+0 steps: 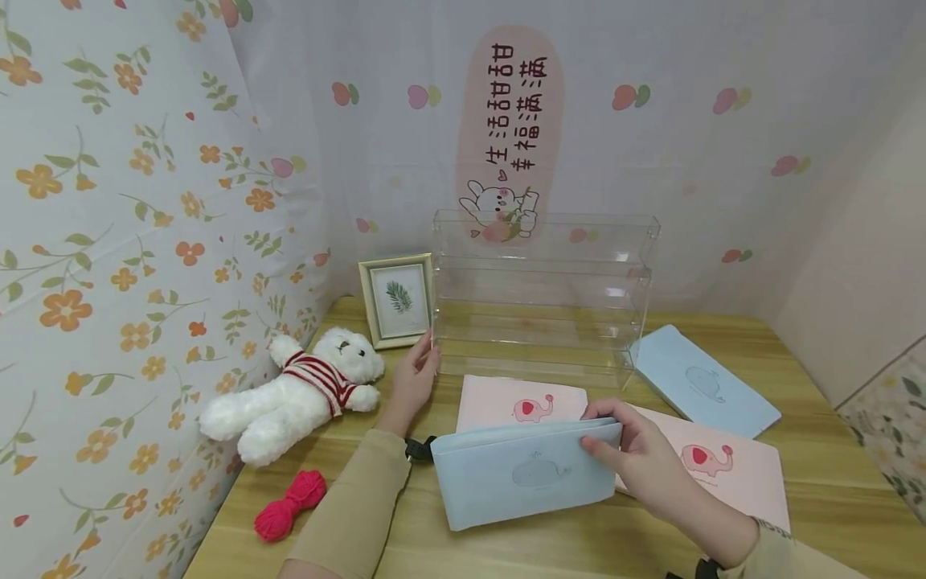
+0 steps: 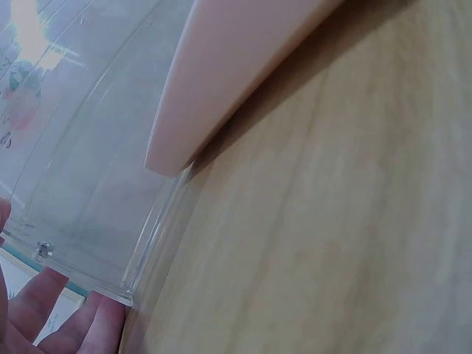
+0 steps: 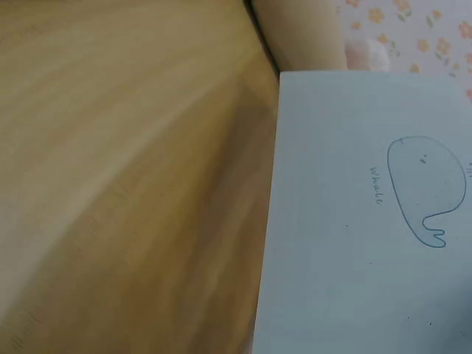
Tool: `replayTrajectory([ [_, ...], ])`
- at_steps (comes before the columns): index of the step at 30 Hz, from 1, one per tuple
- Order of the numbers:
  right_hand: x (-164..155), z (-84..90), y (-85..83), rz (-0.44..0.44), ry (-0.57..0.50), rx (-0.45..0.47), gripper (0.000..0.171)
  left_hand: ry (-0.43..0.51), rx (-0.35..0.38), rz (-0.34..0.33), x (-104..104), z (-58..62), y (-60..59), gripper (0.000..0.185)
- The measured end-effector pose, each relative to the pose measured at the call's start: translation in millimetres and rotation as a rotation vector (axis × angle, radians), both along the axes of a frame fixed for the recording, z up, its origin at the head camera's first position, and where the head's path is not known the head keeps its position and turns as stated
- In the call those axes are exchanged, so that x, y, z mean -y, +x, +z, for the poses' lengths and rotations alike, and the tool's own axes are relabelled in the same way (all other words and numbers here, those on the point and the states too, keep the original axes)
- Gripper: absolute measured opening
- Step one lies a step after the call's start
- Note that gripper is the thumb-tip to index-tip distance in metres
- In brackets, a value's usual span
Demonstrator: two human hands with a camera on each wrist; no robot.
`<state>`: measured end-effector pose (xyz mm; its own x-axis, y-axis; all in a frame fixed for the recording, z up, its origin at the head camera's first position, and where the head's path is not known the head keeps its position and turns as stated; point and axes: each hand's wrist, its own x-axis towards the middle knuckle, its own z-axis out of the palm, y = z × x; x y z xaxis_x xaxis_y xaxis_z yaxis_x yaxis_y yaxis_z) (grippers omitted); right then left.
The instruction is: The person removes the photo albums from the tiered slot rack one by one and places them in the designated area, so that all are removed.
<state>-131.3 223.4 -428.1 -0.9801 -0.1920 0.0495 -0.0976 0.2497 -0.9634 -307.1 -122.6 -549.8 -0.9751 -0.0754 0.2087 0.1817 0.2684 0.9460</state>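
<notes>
My right hand (image 1: 640, 454) pinches the right end of a light-blue flat case (image 1: 506, 482) with a whale drawing on its front. The case is held up on its long side, slightly tilted, over the front of the table. Its corner and the word "Whale" show close up in the right wrist view, where the fingers are hidden. My left hand (image 1: 414, 378) touches the lower left side of a clear acrylic tiered stand (image 1: 535, 322), its fingertips (image 2: 109, 306) against the side panel. A pink case (image 1: 521, 394) with an elephant drawing lies before the stand, partly behind the blue one.
Another pink elephant case (image 1: 745, 474) lies to the right, with a blue whale case (image 1: 705, 382) behind it. At the left are a framed leaf picture (image 1: 399, 301), a white teddy bear (image 1: 304, 394) in a striped top, and red yarn (image 1: 291, 505). Patterned curtains (image 1: 145, 241) enclose the table.
</notes>
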Motion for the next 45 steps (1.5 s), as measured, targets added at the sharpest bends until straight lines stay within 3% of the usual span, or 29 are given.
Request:
replayTrajectory([
  [8, 1.9, -14.7, 5.3, 0.059, -0.011, 0.164, 0.030, 0.012, -0.004, 0.008, 0.0, -4.0, -2.1, 0.051],
  [12, -3.2, -15.4, 2.2, 0.149, 0.015, 0.187, 0.029, 0.024, -0.006, 0.001, -0.9, -3.6, -1.4, 0.051],
  [16, -12.5, -14.8, -5.1, 0.264, 0.108, 0.134, 0.026, 0.016, -0.014, 0.001, -0.8, -3.1, -1.4, 0.051],
  [19, -18.1, -15.9, -10.6, 0.303, 0.189, 0.101, 0.026, 0.008, -0.017, 0.003, -0.1, -3.3, -1.9, 0.051],
  [28, -26.9, -29.8, -21.4, 0.311, 0.339, 0.013, 0.029, 0.002, 0.005, 0.006, -0.5, -2.3, -0.1, 0.052],
  [38, -30.7, -41.7, -27.8, 0.303, 0.459, 0.010, 0.047, -0.003, 0.018, 0.007, -0.2, -3.2, -1.7, 0.052],
  [45, -31.7, -46.1, -30.0, 0.348, 0.516, -0.100, 0.049, 0.002, 0.018, 0.010, -0.4, -1.0, -1.0, 0.051],
])
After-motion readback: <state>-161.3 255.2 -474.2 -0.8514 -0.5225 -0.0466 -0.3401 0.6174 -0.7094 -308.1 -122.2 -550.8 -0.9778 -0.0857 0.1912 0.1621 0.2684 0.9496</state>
